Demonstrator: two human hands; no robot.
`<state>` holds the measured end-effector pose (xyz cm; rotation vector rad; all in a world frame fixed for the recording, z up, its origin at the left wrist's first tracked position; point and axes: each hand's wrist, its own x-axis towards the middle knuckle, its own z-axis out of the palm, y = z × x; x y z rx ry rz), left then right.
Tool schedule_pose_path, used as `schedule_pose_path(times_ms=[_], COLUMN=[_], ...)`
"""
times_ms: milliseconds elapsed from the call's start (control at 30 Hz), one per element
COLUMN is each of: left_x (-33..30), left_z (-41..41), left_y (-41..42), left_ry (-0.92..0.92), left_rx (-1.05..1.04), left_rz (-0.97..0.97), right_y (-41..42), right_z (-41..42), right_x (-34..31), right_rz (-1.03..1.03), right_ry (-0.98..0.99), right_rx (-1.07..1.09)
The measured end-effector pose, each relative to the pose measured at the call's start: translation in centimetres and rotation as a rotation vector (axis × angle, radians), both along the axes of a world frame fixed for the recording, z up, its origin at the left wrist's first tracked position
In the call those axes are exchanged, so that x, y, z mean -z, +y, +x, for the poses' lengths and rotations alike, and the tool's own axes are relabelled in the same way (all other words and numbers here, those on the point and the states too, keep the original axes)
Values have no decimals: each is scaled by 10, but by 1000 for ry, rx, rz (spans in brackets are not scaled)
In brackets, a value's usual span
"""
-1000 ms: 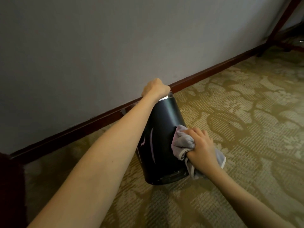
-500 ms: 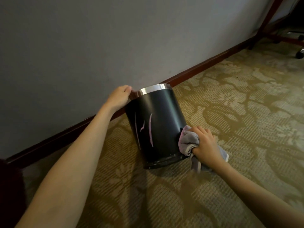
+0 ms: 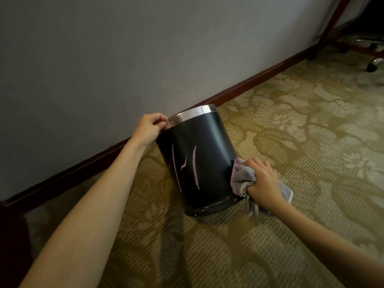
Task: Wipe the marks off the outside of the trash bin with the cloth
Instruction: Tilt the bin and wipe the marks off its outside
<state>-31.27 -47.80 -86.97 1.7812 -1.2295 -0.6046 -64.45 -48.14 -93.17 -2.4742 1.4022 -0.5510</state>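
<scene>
Trash bin [image 3: 204, 163] stands on the carpet [image 3: 291, 142] by the wall; its inside is hidden. Our left hand [image 3: 148, 128] grips its rim, our right hand [image 3: 262, 179] clutches the cloth [image 3: 242, 176] against its side, beside pink marks [image 3: 195, 167].

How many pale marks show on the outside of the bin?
4 on the bin: a faint short mark far left, a long streak, a short tick, a long streak. The far side is hidden.

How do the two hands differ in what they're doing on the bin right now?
The left hand grips the trash bin at its silver rim, bare; the right hand holds a bunched cloth low against the bin's side. Left is high, right near the base. Both clear of the pink marks.
</scene>
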Motion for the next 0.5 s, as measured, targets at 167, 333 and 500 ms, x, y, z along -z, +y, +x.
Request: schedule_pose_path(times_ms=[167, 333, 500], left_x=[0, -2, 2], left_z=[-6, -21, -12], left_y=[2, -1, -2], left_ry=[-6, -32, -29], left_rx=[-2, 1, -97], left_rz=[-3, -15, 3], right_y=[-15, -44, -35], right_z=[32, 74, 42], right_x=[-40, -72, -39], right_rz=[-60, -114, -151], right_ry=[-131, -203, -135], right_rx=[-120, -229, -433])
